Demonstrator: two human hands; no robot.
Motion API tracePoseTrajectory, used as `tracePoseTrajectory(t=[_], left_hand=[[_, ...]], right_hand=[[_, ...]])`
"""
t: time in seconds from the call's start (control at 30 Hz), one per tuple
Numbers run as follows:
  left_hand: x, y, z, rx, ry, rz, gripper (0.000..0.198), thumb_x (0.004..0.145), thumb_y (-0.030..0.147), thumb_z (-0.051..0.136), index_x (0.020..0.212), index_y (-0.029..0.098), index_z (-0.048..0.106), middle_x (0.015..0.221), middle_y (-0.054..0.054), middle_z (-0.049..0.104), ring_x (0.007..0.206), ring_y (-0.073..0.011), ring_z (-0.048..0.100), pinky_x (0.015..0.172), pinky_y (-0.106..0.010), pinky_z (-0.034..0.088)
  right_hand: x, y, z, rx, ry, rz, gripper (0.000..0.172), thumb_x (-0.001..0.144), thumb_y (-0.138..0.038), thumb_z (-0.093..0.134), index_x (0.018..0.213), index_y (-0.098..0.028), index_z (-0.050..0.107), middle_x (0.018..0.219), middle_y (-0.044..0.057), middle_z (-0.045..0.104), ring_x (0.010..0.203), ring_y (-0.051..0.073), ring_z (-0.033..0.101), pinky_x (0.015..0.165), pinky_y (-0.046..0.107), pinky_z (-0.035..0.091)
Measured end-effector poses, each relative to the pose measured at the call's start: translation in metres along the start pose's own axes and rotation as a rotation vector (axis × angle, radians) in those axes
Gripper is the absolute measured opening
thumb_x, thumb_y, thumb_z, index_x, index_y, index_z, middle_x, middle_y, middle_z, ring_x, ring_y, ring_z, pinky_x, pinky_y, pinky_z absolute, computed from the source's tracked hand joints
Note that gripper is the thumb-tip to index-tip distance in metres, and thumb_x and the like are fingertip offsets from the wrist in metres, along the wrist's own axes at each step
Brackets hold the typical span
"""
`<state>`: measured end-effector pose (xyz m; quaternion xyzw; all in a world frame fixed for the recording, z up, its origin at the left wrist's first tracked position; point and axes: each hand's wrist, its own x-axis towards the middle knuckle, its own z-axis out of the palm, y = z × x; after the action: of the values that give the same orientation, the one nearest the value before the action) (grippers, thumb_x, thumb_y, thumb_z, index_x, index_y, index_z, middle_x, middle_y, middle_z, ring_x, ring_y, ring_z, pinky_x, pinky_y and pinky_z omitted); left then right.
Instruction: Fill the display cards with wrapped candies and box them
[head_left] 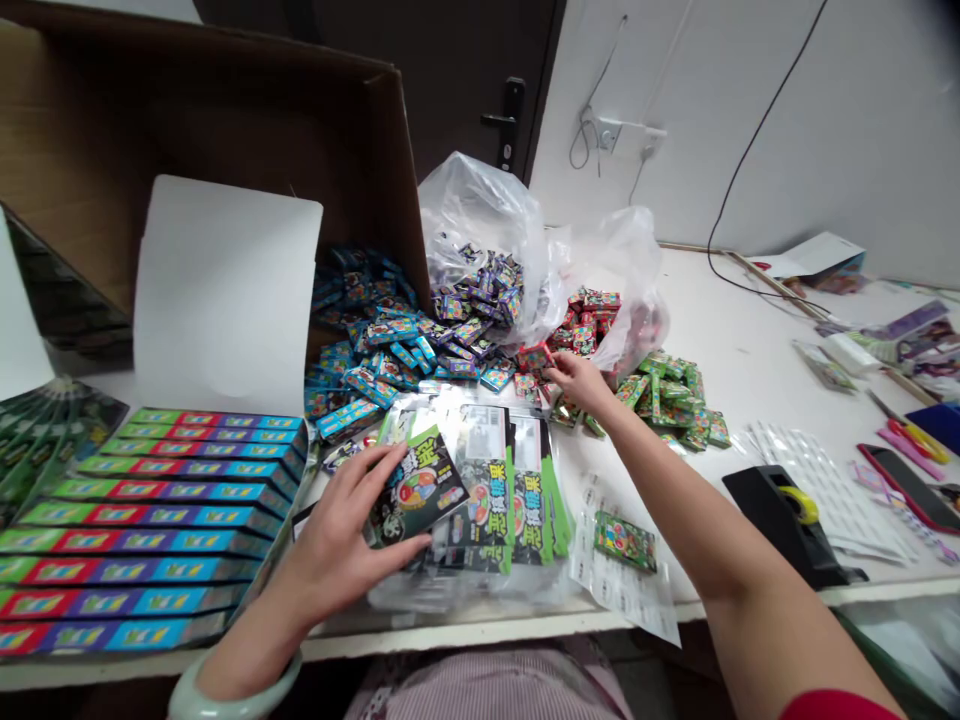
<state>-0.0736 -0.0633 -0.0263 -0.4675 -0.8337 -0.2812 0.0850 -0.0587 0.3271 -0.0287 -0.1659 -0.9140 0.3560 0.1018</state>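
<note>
My left hand (341, 535) grips a black and green printed card (420, 490) by its left side, fingers above and thumb below. The card lies tilted over a stack of clear plastic bags (480, 590) with similar black and green cards in them. My right hand (577, 380) is closed in a pinch on a small red candy box (535, 357), in front of the pile of red boxes (592, 310). Under my right forearm, a single green box (626, 542) rests on a sheet of white stickers (630, 595).
Blue boxes (375, 350) spill from a large cardboard carton (367, 150). Purple boxes (480, 290) lie in a plastic bag; green boxes (675, 400) are heaped right. A display box with colourful rows (165, 515) stands left. A black tape dispenser (784, 520) and phone (911, 485) lie right.
</note>
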Motion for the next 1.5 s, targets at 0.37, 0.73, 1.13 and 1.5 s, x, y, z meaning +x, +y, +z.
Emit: tracePoseTrajectory(t=[0.37, 0.73, 1.13, 1.5], left_hand=[[0.01, 0.02, 0.013, 0.055, -0.002, 0.103, 0.087, 0.077, 0.043, 0.073, 0.148, 0.026, 0.025, 0.134, -0.014, 0.044, 0.124, -0.035, 0.045, 0.106, -0.053, 0.039], [0.01, 0.038, 0.017, 0.02, -0.041, 0.156, 0.093, 0.072, 0.043, 0.077, 0.148, 0.02, 0.028, 0.133, -0.016, 0.046, 0.124, -0.0352, 0.045, 0.106, -0.053, 0.037], [0.002, 0.03, 0.01, -0.054, 0.017, 0.02, 0.093, 0.072, 0.036, 0.079, 0.147, 0.026, 0.025, 0.133, -0.014, 0.043, 0.126, -0.0345, 0.044, 0.105, -0.054, 0.04], [-0.006, 0.008, -0.004, 0.006, 0.03, -0.058, 0.093, 0.07, 0.027, 0.078, 0.146, 0.026, 0.025, 0.135, -0.013, 0.043, 0.125, -0.0333, 0.046, 0.104, -0.049, 0.045]], right_hand=[[-0.104, -0.05, -0.004, 0.876, -0.011, 0.031, 0.052, 0.069, -0.033, 0.076, 0.114, -0.028, 0.051, 0.079, -0.004, 0.066, 0.069, 0.013, 0.062, 0.061, 0.025, 0.05], [-0.139, -0.077, 0.007, 0.521, -0.328, -0.048, 0.041, 0.078, -0.033, 0.068, 0.114, -0.023, 0.053, 0.081, -0.001, 0.062, 0.061, 0.011, 0.055, 0.056, 0.027, 0.046], [-0.136, -0.094, 0.043, 0.305, -0.317, -0.372, 0.031, 0.091, -0.048, 0.053, 0.098, -0.026, 0.073, 0.146, 0.01, 0.043, 0.14, 0.028, 0.035, 0.112, 0.048, 0.032], [0.062, -0.077, 0.066, -0.257, -0.045, -0.272, 0.025, 0.087, -0.012, 0.051, 0.103, -0.012, 0.07, 0.115, 0.021, 0.065, 0.114, 0.032, 0.054, 0.099, 0.047, 0.037]])
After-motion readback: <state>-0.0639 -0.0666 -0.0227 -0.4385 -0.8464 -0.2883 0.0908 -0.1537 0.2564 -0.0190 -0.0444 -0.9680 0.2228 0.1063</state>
